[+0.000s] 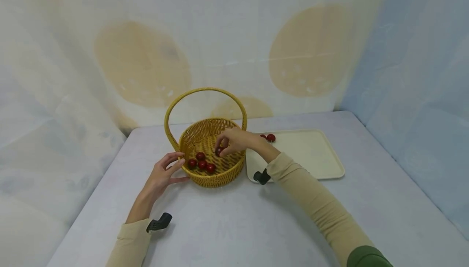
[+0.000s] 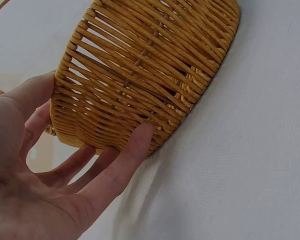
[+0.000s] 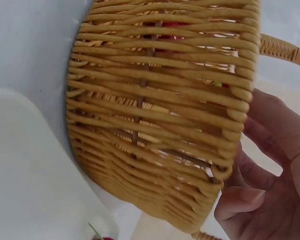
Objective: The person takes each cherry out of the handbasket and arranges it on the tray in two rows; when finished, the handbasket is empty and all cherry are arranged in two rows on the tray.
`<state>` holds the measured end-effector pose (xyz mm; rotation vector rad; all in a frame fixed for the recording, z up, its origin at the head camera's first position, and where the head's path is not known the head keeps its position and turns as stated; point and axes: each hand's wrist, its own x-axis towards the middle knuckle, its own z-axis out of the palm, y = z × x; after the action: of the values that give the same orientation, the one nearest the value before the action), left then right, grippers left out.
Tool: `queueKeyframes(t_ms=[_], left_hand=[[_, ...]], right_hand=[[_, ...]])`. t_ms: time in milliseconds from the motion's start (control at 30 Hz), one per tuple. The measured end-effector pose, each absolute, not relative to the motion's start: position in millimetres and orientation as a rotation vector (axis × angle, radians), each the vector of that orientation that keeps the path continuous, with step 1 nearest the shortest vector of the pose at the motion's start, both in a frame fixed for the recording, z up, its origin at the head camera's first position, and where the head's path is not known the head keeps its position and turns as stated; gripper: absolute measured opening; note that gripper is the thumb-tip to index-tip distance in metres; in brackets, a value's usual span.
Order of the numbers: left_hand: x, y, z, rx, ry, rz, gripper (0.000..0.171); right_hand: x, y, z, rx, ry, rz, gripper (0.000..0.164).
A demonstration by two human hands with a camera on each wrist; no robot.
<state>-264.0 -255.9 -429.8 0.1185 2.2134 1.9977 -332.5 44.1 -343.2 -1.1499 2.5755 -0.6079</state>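
Note:
A round woven basket (image 1: 209,181) with a tall handle stands on the table. My left hand (image 1: 163,173) holds its left side, fingertips at the rim by the handle's foot; in the left wrist view the little finger lies along the outer wall. My right hand (image 1: 234,140) reaches over the right rim and pinches a dark red cherry (image 1: 219,151) above the basket floor. Several more cherries (image 1: 202,165) lie inside at the front left. The basket wall (image 3: 155,100) hides most of the right fingertips in the right wrist view.
A cream rectangular tray (image 1: 304,157) lies close to the basket's right side, with two cherries (image 1: 270,137) at its back left, one partly covered by the right wrist. A patterned cloth (image 1: 227,47) hangs behind the table, and more cloth hangs at both sides.

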Motion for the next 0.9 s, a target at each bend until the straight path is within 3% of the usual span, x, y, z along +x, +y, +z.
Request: queueKeyframes(t_ms=[433, 900], left_hand=[[-263.3, -257.0, -430.2, 0.108, 2.217, 1.998, 0.063], [-261.0, -254.5, -431.9, 0.147, 2.213, 1.995, 0.062]], right_hand=[[-320.9, 74.3, -334.1, -1.107, 2.621, -0.753, 0.03], [-316.6, 151.3, -343.6, -0.914, 2.662, -0.879, 0.032]])
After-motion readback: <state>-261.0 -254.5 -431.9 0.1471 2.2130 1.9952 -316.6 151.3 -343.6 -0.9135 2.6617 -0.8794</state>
